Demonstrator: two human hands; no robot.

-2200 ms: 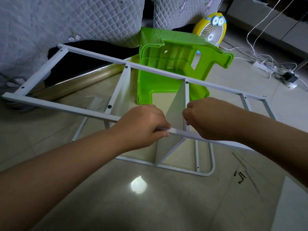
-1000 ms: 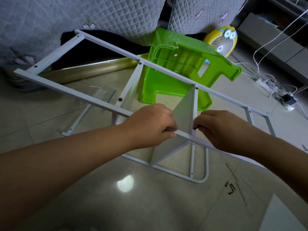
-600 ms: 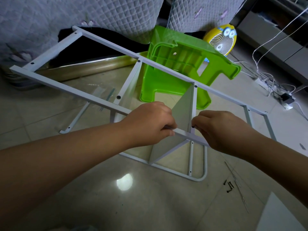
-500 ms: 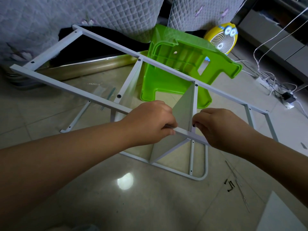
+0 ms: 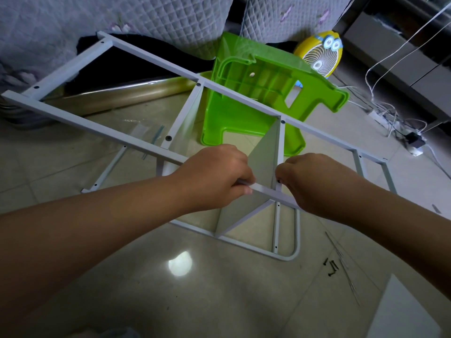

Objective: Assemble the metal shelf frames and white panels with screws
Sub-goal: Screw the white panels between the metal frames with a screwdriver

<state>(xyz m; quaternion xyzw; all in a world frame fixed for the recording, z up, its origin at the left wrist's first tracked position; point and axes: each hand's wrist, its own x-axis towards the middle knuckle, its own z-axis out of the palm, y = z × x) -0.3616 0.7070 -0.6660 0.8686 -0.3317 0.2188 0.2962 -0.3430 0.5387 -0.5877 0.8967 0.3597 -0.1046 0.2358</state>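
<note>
Frame (image 5: pixel 97 128) leans on the floor (image 5: pixel 219 301) unmoved, white panel (image 5: pixel 264 159) upright inside it. I see my left hand (image 5: pixel 214 179) still wrapped round its near rail, my right hand (image 5: pixel 317 184) still pinching a dark screw (image 5: pixel 279 182) at the joint beside the panel.

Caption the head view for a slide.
Left hand grips the frame rail; right hand pinches a screw beside the panel.

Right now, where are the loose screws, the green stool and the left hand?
loose screws (image 5: pixel 333 265): head view, one screw of the cluster.
green stool (image 5: pixel 256 76): head view, ribbed underside.
left hand (image 5: pixel 217 176): head view, back of the hand.
</note>
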